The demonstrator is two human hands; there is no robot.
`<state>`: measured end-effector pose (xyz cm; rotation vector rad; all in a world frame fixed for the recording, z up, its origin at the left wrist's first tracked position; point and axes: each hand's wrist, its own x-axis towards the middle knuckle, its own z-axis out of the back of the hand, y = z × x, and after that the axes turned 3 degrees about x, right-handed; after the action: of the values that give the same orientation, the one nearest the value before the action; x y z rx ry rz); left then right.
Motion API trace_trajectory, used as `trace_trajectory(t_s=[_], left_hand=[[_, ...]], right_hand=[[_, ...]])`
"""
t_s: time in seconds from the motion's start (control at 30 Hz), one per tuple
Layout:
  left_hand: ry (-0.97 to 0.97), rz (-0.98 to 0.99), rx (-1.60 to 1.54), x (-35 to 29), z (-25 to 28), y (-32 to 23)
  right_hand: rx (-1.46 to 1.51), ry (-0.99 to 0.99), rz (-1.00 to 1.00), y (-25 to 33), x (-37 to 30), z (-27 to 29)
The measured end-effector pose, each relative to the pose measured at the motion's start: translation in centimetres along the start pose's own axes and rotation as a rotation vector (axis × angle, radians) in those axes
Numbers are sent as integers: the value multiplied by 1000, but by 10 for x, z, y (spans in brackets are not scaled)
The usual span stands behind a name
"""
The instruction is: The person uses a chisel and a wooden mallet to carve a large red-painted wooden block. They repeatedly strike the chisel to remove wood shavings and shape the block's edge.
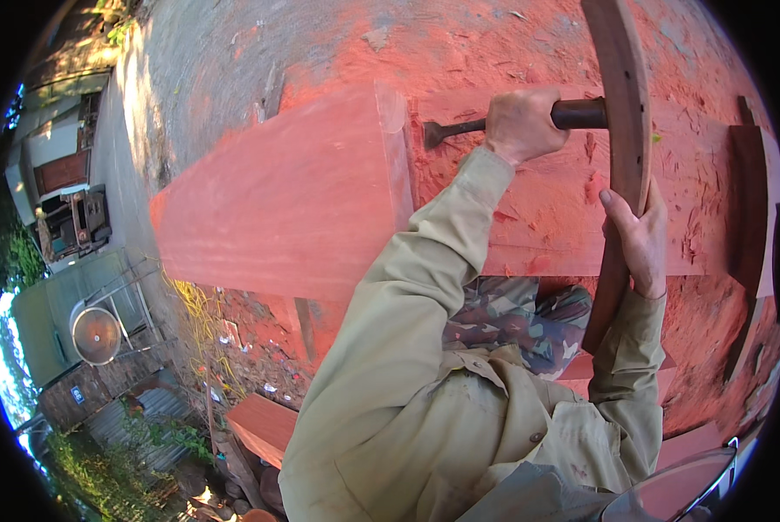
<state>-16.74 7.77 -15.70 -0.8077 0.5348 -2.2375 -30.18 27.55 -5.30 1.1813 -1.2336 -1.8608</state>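
My left hand (524, 127) is closed round a chisel (453, 130); its flared metal tip points left over the reddish wood. The chisel's thick dark handle reaches right to a long brown wooden bar (626, 96), which looks curved and has a few small dark holes. Whether handle and bar touch, I cannot tell. My right hand (640, 239) grips the bar lower down, thumb on its near face. Below both hands lies a large reddish timber (277, 200): smooth and raised at the left, lower and rough with chips under the chisel.
Red dust and shavings (346, 56) cover the ground beyond the timber. A squared wood piece (264, 426) lies at lower left, near yellow cord (194, 309). Another wood block (755, 209) stands at the right end. A round-faced fan-like thing (96, 336) and a parked vehicle (76, 222) are farther left.
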Motion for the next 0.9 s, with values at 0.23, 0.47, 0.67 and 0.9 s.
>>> trace_trajectory(t_s=[0.23,0.47,0.67,0.9], left_hand=[[-7,-16,34,-3,-3,5],[-8,-49,43,-3,1,7],[-10,-55,98,-9,-10,14],[46,-25,129,-15,-14,21]], right_hand=[[229,-277,52,-4,1,3],[-24,-137,14,-13,8,0],[334,-204,5,-51,13,6],[107,-188,-56,-45,15,10]])
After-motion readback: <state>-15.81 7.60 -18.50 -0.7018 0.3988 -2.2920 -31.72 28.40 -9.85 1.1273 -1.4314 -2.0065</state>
